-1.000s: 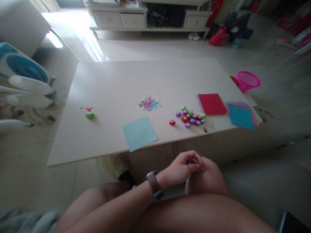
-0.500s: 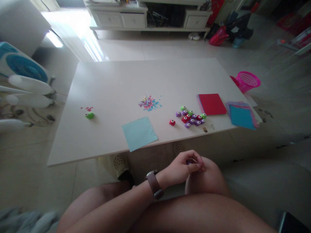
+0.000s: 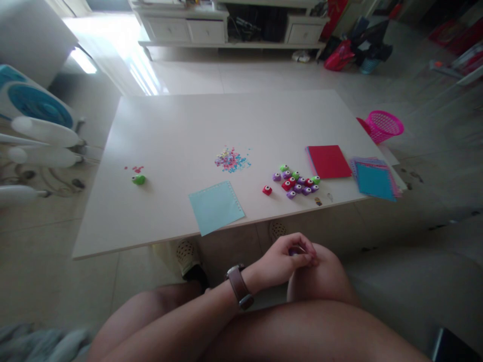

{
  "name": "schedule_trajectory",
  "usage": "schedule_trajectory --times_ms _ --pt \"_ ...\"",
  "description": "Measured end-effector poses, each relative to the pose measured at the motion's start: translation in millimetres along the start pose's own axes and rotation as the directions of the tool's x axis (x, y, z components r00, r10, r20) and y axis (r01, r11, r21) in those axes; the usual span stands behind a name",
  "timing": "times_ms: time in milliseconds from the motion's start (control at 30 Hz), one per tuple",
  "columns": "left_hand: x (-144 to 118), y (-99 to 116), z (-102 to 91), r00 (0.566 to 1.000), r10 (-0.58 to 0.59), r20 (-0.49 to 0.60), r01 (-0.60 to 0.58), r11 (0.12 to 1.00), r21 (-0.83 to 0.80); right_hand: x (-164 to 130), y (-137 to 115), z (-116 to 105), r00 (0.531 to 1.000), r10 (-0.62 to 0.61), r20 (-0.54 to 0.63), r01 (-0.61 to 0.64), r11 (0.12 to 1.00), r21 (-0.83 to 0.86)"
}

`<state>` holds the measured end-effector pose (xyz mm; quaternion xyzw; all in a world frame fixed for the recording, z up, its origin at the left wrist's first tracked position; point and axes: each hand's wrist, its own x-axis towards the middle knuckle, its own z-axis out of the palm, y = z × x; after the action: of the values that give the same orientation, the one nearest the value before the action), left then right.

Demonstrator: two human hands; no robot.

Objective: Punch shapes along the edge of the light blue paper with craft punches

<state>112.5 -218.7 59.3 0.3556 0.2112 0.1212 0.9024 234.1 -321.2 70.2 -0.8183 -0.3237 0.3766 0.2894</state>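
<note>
Purple punch (image 3: 295, 253) sits mostly hidden in the left hand (image 3: 281, 259), at the knee (image 3: 326, 269); the fingers curl around it, the thumb close to their tips. I cannot tell the right hand's fingers. On the table (image 3: 162, 130), a blue sheet (image 3: 217, 207) lies at the near edge, confetti (image 3: 231, 160) beyond it, and a cluster of punches (image 3: 299, 188) to its right. Past the table's right edge stands a pink basket (image 3: 385, 125), its contents unclear. Farther back, a blue basket (image 3: 369, 66) has black stuff at its top; the cabinet's drawers (image 3: 206, 31) are closed.
</note>
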Motion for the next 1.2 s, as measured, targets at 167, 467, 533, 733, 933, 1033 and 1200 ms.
schedule_trajectory --times_ms 167,467,533,733,933,1033,1200 --pt "-1 0 -0.2 1.000 -0.006 -0.003 0.006 1.000 0.001 0 3 1 1.000 0.021 -0.004 -0.021 1.000 0.003" --pt "0 0 0.0 1.000 -0.008 -0.005 0.008 1.000 0.001 0 0 1 0.999 0.036 -0.010 -0.036 0.999 0.005" --pt "0 0 0.0 1.000 -0.008 -0.005 0.008 1.000 -0.001 -1 -2 1 0.999 0.036 -0.007 -0.036 0.999 0.003" --pt "0 0 -0.9 1.000 -0.007 -0.004 0.007 1.000 0.016 -6 -6 -2 0.999 0.038 0.002 -0.038 0.999 -0.006" --pt "0 0 -0.1 1.000 -0.010 -0.007 0.010 1.000 0.008 -7 -8 -2 0.999 0.041 -0.008 -0.041 0.999 -0.007" --pt "-1 1 0.4 1.000 -0.015 -0.008 0.015 1.000 0.008 -6 -9 0 0.999 0.039 -0.016 -0.039 0.999 -0.006" --pt "0 1 0.4 1.000 -0.016 -0.008 0.016 1.000 0.000 -5 -11 0 0.999 0.035 -0.011 -0.035 0.999 -0.006"
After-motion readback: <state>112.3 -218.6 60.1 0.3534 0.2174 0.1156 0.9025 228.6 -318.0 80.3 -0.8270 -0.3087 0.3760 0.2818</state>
